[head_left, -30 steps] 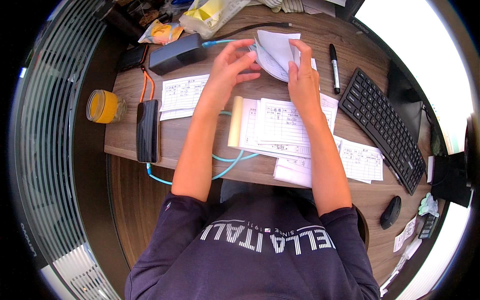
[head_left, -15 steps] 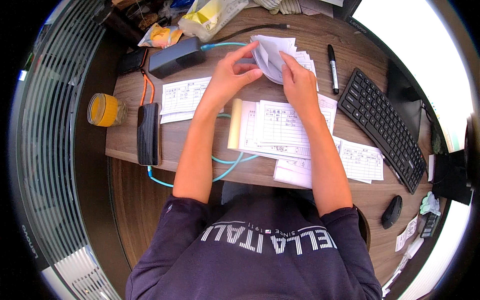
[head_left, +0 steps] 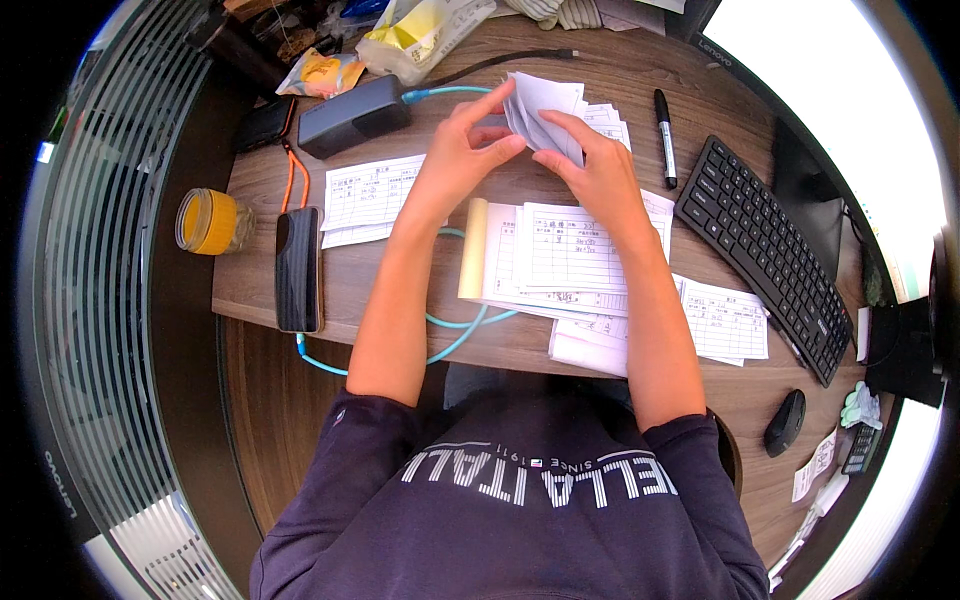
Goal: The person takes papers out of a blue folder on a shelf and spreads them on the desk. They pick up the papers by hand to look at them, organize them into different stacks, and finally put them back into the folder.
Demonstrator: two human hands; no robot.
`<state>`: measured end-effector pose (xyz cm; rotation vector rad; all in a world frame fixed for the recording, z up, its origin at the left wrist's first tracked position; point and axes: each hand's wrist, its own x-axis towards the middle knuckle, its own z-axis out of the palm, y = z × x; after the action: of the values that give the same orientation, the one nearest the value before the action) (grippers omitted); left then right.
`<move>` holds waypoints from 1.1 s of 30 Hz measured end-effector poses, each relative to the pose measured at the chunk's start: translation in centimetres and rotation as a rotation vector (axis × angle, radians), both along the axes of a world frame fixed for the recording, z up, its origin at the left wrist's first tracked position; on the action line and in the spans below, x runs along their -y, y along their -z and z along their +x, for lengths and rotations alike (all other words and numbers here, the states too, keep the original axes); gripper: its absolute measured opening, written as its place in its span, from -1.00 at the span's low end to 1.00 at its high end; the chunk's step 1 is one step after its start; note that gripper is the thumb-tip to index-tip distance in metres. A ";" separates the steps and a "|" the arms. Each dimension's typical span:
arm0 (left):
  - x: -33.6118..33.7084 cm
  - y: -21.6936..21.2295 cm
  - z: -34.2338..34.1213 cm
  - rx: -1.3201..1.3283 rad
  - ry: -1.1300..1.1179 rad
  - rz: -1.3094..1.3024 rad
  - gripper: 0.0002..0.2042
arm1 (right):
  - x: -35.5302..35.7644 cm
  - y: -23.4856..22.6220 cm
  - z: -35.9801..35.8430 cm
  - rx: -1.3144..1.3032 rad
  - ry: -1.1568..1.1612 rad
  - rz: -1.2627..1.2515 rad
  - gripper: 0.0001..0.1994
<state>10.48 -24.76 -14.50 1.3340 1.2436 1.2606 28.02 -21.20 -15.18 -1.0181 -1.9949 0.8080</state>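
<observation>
Here, between the left hand point(head_left: 462, 148) and the right hand point(head_left: 597, 168), sit the sheets point(head_left: 548, 98), with more slips point(head_left: 608, 120) on the desk point(head_left: 704, 100) just beyond the right hand. Over to its right, there's the marker point(head_left: 665, 140), then the keyboard point(head_left: 765, 255) farther right, and the mouse point(head_left: 785, 422) well nearer the body. Now below both hands, between the forearms: the receipt pad point(head_left: 503, 260), a form point(head_left: 570, 245) on top, the right forearm passing over its edge. Out left of the left hand, the power bank point(head_left: 355, 115); nearer, the paper forms point(head_left: 365, 195) beside the wrist, then the phone point(head_left: 298, 270), and the jar point(head_left: 207, 222) farthest left.
</observation>
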 end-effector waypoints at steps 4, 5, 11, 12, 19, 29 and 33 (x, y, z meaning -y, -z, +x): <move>0.0 0.0 0.1 -0.001 -0.007 0.010 -0.40 | -0.3 0.7 0.0 -0.027 0.008 0.090 -0.60; 0.1 -0.1 0.1 0.000 -0.007 0.009 -0.41 | -0.3 0.8 0.0 -0.032 0.007 0.098 -0.60; 0.0 -0.2 0.3 -0.034 -0.041 0.015 -0.43 | 0.0 0.0 -0.1 -0.002 0.018 0.024 -0.60; 0.0 -0.1 0.3 -0.037 -0.046 0.021 -0.43 | 0.1 0.0 -0.1 -0.015 0.017 0.034 -0.59; -0.1 0.2 0.1 -0.034 -0.052 0.023 -0.44 | -0.2 0.6 -0.1 -0.049 0.016 0.104 -0.60; -0.3 0.3 0.4 0.075 -0.066 0.001 -0.52 | -0.6 1.3 -0.1 -0.070 0.025 0.149 -0.61; 0.0 -0.2 0.6 0.185 -0.115 -0.088 -0.58 | -0.1 0.5 -0.1 -0.043 0.019 0.065 -0.61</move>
<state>11.11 -24.73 -14.32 1.0701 1.2437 1.3605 27.89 -21.10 -15.66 -0.9728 -1.9598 0.7439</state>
